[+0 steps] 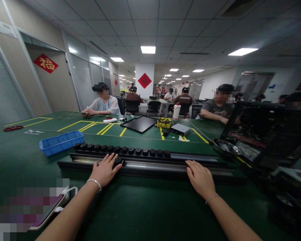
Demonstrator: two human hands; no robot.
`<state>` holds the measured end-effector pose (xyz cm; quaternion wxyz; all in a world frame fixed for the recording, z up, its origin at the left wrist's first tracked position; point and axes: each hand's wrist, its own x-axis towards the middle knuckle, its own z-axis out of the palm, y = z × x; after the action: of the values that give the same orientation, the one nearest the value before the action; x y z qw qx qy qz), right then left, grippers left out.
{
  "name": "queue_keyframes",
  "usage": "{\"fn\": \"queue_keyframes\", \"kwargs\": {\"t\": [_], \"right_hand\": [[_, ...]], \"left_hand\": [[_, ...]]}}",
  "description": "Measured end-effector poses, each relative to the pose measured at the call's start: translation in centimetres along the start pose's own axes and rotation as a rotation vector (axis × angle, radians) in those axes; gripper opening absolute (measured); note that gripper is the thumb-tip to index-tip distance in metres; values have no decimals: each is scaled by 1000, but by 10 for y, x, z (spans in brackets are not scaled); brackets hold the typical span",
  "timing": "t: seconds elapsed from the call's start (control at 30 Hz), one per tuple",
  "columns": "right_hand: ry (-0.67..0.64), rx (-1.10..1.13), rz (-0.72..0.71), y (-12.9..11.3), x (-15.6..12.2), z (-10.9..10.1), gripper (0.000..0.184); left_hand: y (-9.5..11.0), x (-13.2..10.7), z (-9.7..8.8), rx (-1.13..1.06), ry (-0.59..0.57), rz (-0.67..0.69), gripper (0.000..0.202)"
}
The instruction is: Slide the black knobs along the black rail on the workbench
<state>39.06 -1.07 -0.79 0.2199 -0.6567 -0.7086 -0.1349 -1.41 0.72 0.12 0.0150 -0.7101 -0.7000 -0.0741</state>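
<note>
A long black rail (150, 166) with a shiny metal channel lies across the green table in front of me. My left hand (103, 169) rests on its left part, fingers spread and thumb out. Beside the thumb and fingertips sits a single black block (119, 161), which looks like a socket module. Farther right, my right hand (202, 177) lies over the rail with fingers stretched out, their tips on its upper edge. Behind, a row of several similar black blocks (124, 150) lines a second black rail (193, 157).
A blue plastic tray (61, 142) stands at the left, near a phone (48, 211) with a cable. Ahead are a black panel (140, 124), a yellow holder (164, 122) and a grey box (180, 129). A metal bowl (227, 147) and an open computer case (256, 130) crowd the right.
</note>
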Motion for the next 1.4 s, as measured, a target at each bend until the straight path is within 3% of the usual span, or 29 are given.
{"fn": "queue_keyframes", "kwargs": {"t": [0.9, 1.4], "right_hand": [[11, -2, -10, 0, 0, 1, 40], [-4, -2, -10, 0, 0, 1, 41]], "left_hand": [[5, -7, 1, 38, 39, -6, 60], [1, -3, 2, 15, 5, -1, 58]]}}
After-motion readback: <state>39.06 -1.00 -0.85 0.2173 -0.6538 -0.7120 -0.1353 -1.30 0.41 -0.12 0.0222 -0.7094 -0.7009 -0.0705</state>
